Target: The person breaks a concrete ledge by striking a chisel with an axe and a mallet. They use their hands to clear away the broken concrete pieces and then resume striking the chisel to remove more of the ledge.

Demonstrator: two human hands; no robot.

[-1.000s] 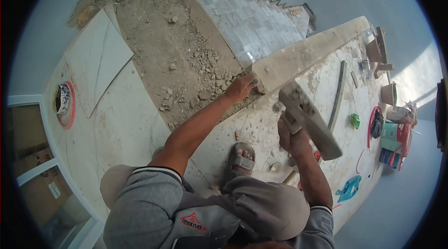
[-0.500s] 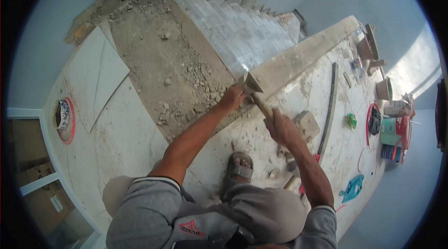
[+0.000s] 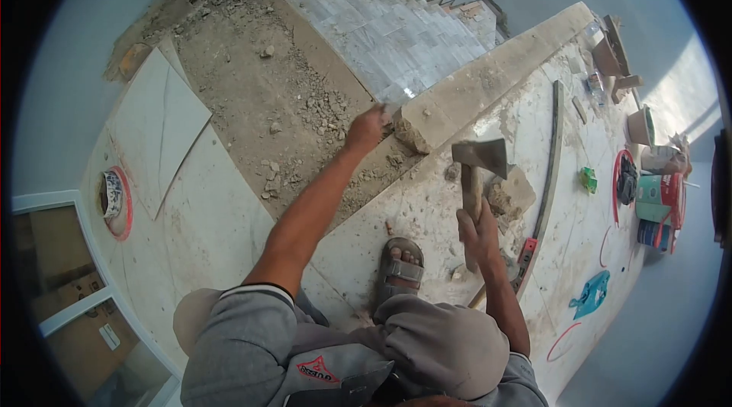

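My right hand [image 3: 479,235] is wrapped round the wooden handle of a hammer-like tool with a wide, flared metal head [image 3: 480,157]. The head is up, above the tiled floor and beside a broken block [image 3: 512,197]. Over the rubble edge, by the corner of the pale tiled stairs [image 3: 389,33], is my left hand [image 3: 366,131]. Its fingers are closed together near the step corner; what they hold, if anything, is too small to tell. Just right of it lies the rough, chipped end of a long concrete ledge [image 3: 488,75].
Bare, rubble-strewn ground [image 3: 259,94] stretches ahead on the left, beside a loose white tile [image 3: 156,128]. On the right are a long straight bar [image 3: 550,155], a red level [image 3: 526,252], a blue bag [image 3: 590,294] and buckets [image 3: 657,192]. A sandalled foot [image 3: 402,263] is below.
The tool has moved away from my left hand, to the right, with my right hand still round its handle. My left hand has shifted left and up to the step corner.
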